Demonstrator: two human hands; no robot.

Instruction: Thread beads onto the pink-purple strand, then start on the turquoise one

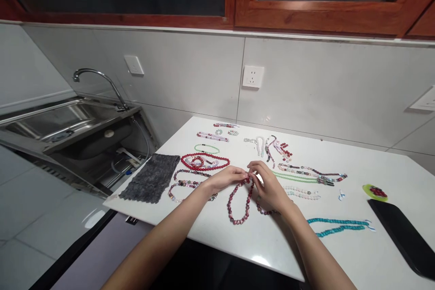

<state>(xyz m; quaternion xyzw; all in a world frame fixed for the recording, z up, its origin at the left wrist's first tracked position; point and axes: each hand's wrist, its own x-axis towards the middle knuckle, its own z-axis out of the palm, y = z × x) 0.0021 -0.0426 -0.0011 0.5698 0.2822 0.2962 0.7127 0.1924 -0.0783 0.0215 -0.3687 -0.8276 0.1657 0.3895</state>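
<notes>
The white tabletop (272,240) is strewn with bead strings. A dark grey cloth (151,179) is spread near its left edge, beside a bright red necklace (205,170). A dark red beaded loop (238,222) is partly rested near the front. Farther right are laid light green strands (295,177), a turquoise strand (346,227), a yellow-green dish (384,199) and a flat black object (401,235).
</notes>
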